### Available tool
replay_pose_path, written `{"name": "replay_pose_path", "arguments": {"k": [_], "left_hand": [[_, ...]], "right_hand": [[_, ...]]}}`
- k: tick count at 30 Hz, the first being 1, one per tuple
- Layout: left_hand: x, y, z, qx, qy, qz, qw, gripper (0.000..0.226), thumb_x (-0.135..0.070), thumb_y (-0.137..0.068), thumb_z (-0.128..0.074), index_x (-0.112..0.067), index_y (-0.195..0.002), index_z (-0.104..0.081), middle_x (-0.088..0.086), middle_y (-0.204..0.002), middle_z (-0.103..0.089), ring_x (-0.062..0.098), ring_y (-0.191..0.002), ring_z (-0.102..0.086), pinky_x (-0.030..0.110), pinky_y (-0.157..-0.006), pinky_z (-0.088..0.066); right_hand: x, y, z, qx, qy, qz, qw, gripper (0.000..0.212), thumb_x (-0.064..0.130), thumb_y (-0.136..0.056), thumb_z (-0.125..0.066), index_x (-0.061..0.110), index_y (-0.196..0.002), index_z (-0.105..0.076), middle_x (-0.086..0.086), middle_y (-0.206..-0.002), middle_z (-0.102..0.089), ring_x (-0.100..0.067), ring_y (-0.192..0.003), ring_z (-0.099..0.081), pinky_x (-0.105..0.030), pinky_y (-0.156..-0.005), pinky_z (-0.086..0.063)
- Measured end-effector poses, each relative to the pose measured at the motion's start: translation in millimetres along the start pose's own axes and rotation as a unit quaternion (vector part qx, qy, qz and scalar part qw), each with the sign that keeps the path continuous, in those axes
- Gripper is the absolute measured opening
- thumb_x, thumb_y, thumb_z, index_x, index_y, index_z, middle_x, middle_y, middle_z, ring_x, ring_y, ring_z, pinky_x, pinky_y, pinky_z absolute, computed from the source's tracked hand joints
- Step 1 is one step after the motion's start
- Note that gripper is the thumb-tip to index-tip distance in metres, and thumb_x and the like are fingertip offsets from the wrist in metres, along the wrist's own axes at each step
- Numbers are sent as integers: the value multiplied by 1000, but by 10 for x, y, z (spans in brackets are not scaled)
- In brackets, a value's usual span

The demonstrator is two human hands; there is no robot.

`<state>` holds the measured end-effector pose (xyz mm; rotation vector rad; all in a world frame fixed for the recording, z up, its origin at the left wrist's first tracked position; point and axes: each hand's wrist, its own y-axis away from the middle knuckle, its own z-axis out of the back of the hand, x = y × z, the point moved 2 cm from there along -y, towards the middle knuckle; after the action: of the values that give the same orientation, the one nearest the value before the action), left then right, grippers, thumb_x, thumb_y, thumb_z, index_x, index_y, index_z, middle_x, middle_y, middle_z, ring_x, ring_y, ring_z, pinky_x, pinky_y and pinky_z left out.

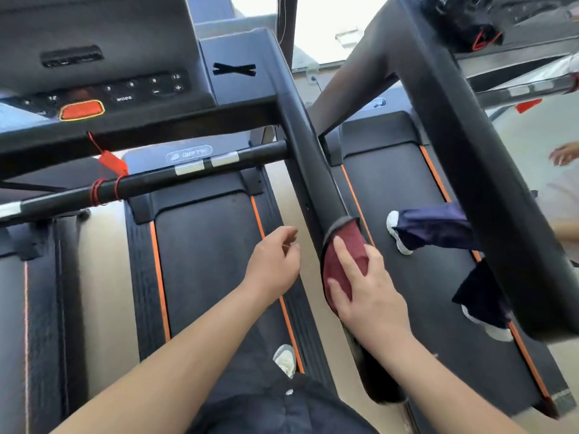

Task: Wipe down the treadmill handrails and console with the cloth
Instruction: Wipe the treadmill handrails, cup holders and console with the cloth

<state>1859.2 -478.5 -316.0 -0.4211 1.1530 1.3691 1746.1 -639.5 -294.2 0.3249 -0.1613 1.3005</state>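
Cloth point(352, 234) is soft n light, prob bunches easy, so right hand point(369, 292) lies flat on it w/ fingers point(344, 255) straight, pressing it onto the slick handrail point(305, 151), left hand point(274, 266) hangs loose n empty just left of those fingers, console point(109, 89) + crossbar point(156, 183) w/ red tag point(111, 162) ahead-left, someone's legs point(435, 227) off right.

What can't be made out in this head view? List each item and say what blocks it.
- Handrail surface beneath the cloth: head view, covered by cloth and right hand.
- Console: head view, left part cut off by the frame edge; small button labels blurred.
- Left hand, palm side: head view, turned away from the camera.
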Motion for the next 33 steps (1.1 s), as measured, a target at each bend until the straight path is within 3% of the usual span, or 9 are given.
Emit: {"name": "replay_pose_path", "arguments": {"k": [6, 9, 12, 15, 21, 27, 33], "left_hand": [[-197, -487, 300, -14, -12, -36, 999, 34, -19, -102, -57, -22, -134, -64, -9, -124, -68, 8, -110, -64, 25, -98, -49], [-345, -814, 562, -56, -70, -119, 989, 31, -15, -99, -58, -21, -128, -69, -7, -119, -71, 12, -109, -66, 33, -97, -54], [-465, -1191, 908, -103, -146, -161, 971, 29, -18, -96, -57, -19, -121, -71, -3, -109, -72, 21, -103, -66, 41, -88, -56], [-494, -1553, 1193, -102, -207, -146, 962, 27, -20, -97, -56, -17, -120, -70, 1, -102, -68, 27, -101, -64, 43, -83, -55], [-439, -1911, 1402, -51, -196, -116, 972, 27, -20, -98, -57, -20, -121, -70, 0, -107, -67, 26, -105, -64, 39, -86, -53], [-395, -1898, 1466, -16, -180, -128, 975, 32, -25, -97, -52, -19, -122, -70, -3, -106, -66, 23, -106, -63, 42, -89, -54], [-369, -1616, 1394, -70, -187, -157, 967, 30, -26, -93, -52, -18, -112, -73, -3, -98, -67, 25, -94, -65, 46, -82, -55]], "right_hand": [[261, -748, 32, -6, 22, -9, 1000, 77, 52, -96, -51, 55, -155, -1, -10, -157, -25, -37, -119, -53, -47, -74, -57], [547, -1561, 69, -14, 28, -10, 999, 74, 53, -100, -46, 50, -158, -1, -14, -161, -20, -39, -127, -47, -49, -81, -54], [785, -2273, 103, -21, 16, -17, 1000, 68, 56, -101, -39, 48, -158, -4, -14, -159, -23, -41, -123, -50, -50, -85, -51], [996, -2867, 152, -25, 12, -19, 999, 63, 56, -103, -36, 48, -159, -9, -13, -152, -32, -41, -111, -55, -48, -81, -49], [1326, -3694, 228, -19, 39, -27, 999, 55, 59, -105, -20, 51, -158, -9, -14, -150, -36, -40, -111, -56, -47, -80, -46], [1410, -4166, 359, 22, -36, -63, 997, 52, 65, -103, -12, 60, -155, -8, -3, -157, -35, -36, -126, -55, -48, -99, -43], [1263, -3722, 275, 22, -27, -7, 999, 54, 65, -103, -23, 59, -155, -11, -2, -172, -7, -32, -146, -32, -51, -108, -41]]}}
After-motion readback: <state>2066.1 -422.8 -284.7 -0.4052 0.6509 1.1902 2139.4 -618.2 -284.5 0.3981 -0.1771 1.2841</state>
